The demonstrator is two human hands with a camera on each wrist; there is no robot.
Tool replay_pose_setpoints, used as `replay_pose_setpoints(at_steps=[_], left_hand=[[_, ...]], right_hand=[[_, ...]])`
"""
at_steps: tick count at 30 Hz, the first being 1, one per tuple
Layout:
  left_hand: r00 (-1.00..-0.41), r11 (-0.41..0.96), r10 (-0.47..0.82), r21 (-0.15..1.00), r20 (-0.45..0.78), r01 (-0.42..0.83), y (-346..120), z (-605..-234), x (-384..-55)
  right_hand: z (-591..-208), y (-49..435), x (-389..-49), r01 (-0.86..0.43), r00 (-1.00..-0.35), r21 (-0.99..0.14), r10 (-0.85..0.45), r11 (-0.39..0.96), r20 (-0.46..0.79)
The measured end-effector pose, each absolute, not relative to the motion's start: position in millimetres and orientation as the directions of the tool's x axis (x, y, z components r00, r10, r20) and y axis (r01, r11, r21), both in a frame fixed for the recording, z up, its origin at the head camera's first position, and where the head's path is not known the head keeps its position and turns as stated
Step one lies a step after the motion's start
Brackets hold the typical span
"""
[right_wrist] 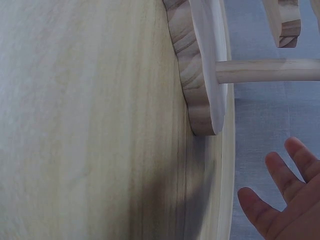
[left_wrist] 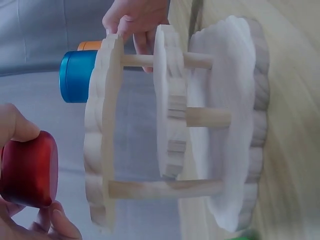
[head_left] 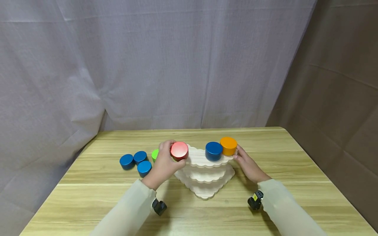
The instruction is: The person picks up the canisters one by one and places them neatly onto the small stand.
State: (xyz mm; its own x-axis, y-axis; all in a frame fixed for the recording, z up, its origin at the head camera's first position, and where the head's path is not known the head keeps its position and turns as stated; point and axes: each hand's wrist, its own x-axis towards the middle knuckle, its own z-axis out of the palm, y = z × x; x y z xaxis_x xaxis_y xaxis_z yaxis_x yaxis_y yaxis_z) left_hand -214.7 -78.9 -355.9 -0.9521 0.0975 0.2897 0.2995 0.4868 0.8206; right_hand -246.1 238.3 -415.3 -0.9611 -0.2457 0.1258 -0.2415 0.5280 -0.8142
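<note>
While the left hand [head_left: 164,164] holds a red cylinder [head_left: 179,150], whether the right hand [head_left: 249,166] grips the stand [head_left: 197,158] is unclear

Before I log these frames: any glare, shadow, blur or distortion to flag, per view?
Head: pale sheen on top of the red, shiny cylinder in the left hand, soft shadows on the pale wood-grain tabletop. Left wrist: bluish cast on the fabric backdrop, fuzzy green patch at the bottom edge. Right wrist: broad soft-edged shadow on the tabletop, whose edge bows, likely lens distortion.

Red cylinder [head_left: 179,151] (glossy, upright) just above the scalloped wooden stand [head_left: 204,174]
</note>
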Motion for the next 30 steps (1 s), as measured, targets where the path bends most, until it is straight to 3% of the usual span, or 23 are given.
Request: replay_pose_setpoints(at_steps=[21, 30], left_hand=[[-0.961, 0.574, 0.168, 0.771, 0.218, 0.275, -47, -352, -228], [-0.946, 0.645, 0.219, 0.692, 0.239, 0.324, -43, -352, -230]], right_hand=[[-418, 237, -247, -0.234, -0.963, -0.821, -0.241, 0.521, 0.121], [-419, 238, -247, -0.240, -0.962, -0.819, -0.241, 0.520, 0.129]])
